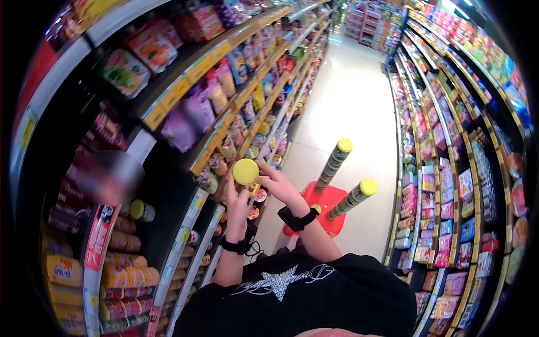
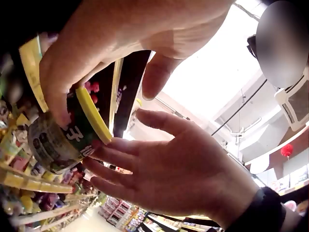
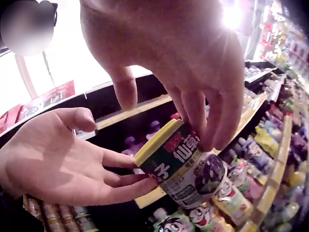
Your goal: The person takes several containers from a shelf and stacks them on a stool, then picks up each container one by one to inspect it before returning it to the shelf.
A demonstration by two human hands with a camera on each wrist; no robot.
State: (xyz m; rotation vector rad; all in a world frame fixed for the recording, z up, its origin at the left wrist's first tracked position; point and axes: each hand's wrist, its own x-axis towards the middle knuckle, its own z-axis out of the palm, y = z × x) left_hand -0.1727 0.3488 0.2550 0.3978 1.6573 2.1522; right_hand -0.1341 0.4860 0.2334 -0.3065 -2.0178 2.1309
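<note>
A can (image 1: pixel 246 171) with a yellow lid is held up between both hands, in front of the left-side shelves. Dark green label with white characters and a picture of food shows on the can (image 3: pixel 181 157) in the right wrist view. The left hand (image 1: pixel 237 205) holds it from one side, its fingers on the wall and its thumb apart from the lid. From the other side the right hand (image 1: pixel 275 184) holds it, fingertips on the wall near the lid's edge and thumb raised. Tilted, the can (image 2: pixel 58 147) appears between the fingers in the left wrist view.
On the aisle floor a red stool (image 1: pixel 336 195) bears two tall stacks of yellow-lidded cans, the farther stack (image 1: pixel 332 167) and the nearer stack (image 1: pixel 349 203). Packed shelves line both sides. A yellow-lidded can (image 1: pixel 147 212) stands on the left shelf.
</note>
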